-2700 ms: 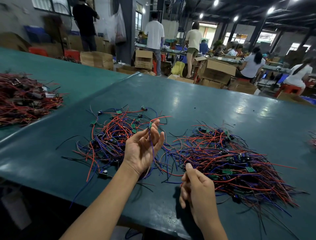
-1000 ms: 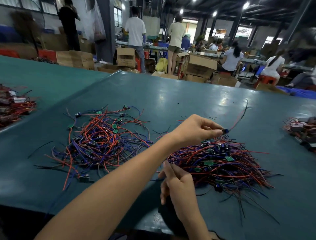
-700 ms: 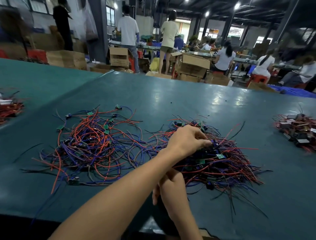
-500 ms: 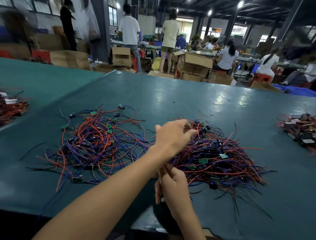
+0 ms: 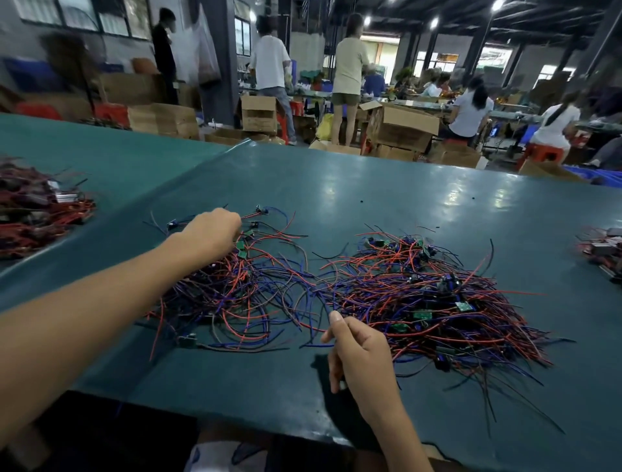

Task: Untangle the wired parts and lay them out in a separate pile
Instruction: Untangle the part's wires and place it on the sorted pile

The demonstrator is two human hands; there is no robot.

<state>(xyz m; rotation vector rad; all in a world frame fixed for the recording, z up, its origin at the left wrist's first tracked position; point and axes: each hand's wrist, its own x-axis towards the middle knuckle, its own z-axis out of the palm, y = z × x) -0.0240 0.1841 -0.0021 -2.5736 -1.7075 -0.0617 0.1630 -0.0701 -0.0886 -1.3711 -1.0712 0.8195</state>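
Head view: left hand [image 5: 212, 232] curled, knuckles up, over far edge of pile [image 5: 235, 293]; fingertips hidden, so cannot tell whether gripping anything. Right hand [image 5: 360, 350] pinching a wire [image 5: 324, 303] at near edge of tangle [image 5: 420, 296] on tabletop [image 5: 370, 188]. Better to draw slowly, lifting over crossings, not yanking.

A wide teal bench [image 5: 370, 188] meets a second teal bench [image 5: 117, 158] at the left, which carries a heap of red wires [image 5: 37, 209]. A smaller heap [image 5: 602, 249] lies at the right edge. Beyond the bench, open cardboard boxes [image 5: 400, 128] stand on the floor near a yellow bag [image 5: 324, 126]. A person in a white shirt [image 5: 269, 64] and one in a beige top [image 5: 350, 64] stand facing away. Others sit on red stools [image 5: 542, 155]. Ceiling lights [image 5: 497, 4] shine overhead.
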